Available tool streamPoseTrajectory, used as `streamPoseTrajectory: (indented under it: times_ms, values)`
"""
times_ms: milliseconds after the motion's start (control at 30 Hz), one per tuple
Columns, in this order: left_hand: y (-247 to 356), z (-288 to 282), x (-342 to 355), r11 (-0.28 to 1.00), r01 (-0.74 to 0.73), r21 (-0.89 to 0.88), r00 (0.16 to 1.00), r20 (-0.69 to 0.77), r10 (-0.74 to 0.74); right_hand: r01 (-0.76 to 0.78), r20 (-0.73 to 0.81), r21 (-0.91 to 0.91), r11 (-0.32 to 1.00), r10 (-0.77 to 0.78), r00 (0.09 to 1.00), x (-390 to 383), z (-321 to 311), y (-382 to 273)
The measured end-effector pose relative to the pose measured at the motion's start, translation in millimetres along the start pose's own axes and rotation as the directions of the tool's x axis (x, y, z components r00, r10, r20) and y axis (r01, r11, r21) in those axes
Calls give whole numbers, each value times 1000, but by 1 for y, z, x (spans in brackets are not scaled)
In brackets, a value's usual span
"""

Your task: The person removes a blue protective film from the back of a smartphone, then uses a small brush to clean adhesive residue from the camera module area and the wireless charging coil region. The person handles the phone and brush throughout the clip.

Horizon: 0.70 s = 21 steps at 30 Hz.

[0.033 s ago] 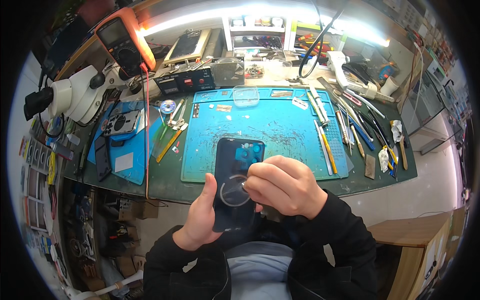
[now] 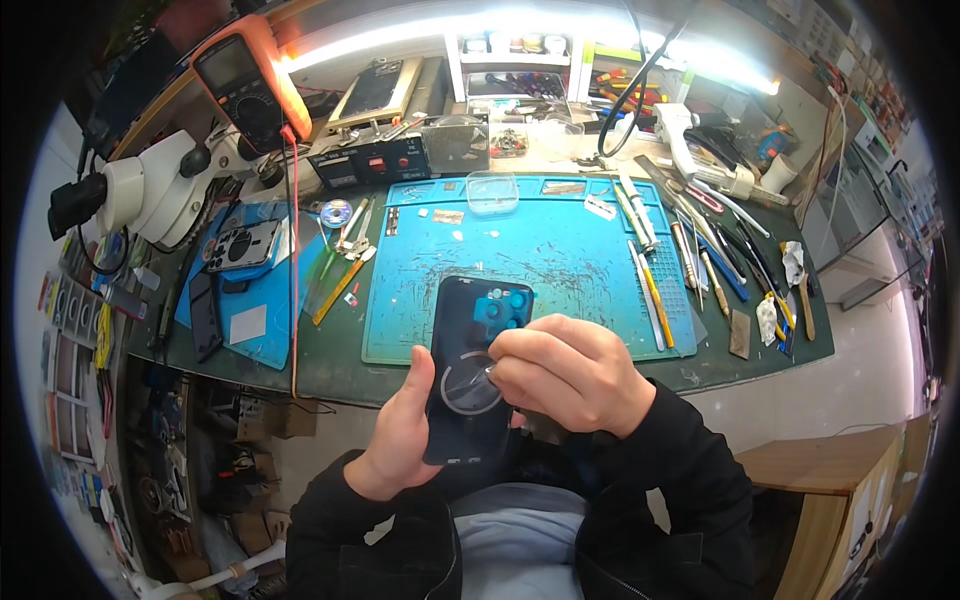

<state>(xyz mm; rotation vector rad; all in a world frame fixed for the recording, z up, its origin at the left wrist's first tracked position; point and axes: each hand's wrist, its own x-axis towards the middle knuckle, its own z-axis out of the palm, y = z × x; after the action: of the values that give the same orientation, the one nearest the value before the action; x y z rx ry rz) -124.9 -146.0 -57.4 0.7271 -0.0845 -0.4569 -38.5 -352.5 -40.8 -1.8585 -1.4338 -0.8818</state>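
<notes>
My left hand (image 2: 405, 430) holds a dark phone case (image 2: 455, 330) upright over the near edge of the blue work mat (image 2: 410, 250). Its thumb lies along the left side, and fingertips show at the right edge. Blue shows through the camera openings (image 2: 503, 308) at the top. A pale ring (image 2: 446, 392) marks the middle of the case. My right hand (image 2: 575, 370) is closed in a pinch at the ring's right side. A shiny, thin bit shows at its fingertips, too small to name.
A clear plastic box (image 2: 492, 193) stands at the mat's far edge. Pens, tweezers and brushes (image 2: 715, 265) lie to the right. A microscope (image 2: 150, 195), an orange multimeter (image 2: 250, 85) and phone parts (image 2: 243, 245) are on the left, with a red cable (image 2: 295, 270) hanging down.
The case has tilted very slightly, its camera openings shifting a little. Both hands stay almost in place.
</notes>
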Motion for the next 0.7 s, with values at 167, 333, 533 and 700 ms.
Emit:
streamPoseTrajectory:
  times_ms: [167, 333, 533, 700]
  values:
    - [3, -3, 1, 996, 76, -51, 997, -15, -77, 31, 67, 99, 995, -38, 997, -3, -5, 3]
    - [5, -2, -2, 991, 125, 45, 989, -85, -121, 6, 170, 94, 996, -22, 985, 1, -8, 2]
    - [9, -5, 0, 992, 125, -6, 982, -142, -124, -3, 133, 144, 990, -16, 991, -5, -9, 4]
    - [16, -9, -2, 985, 168, -27, 979, -112, -170, 13, 139, 94, 995, -26, 990, -7, -21, 6]
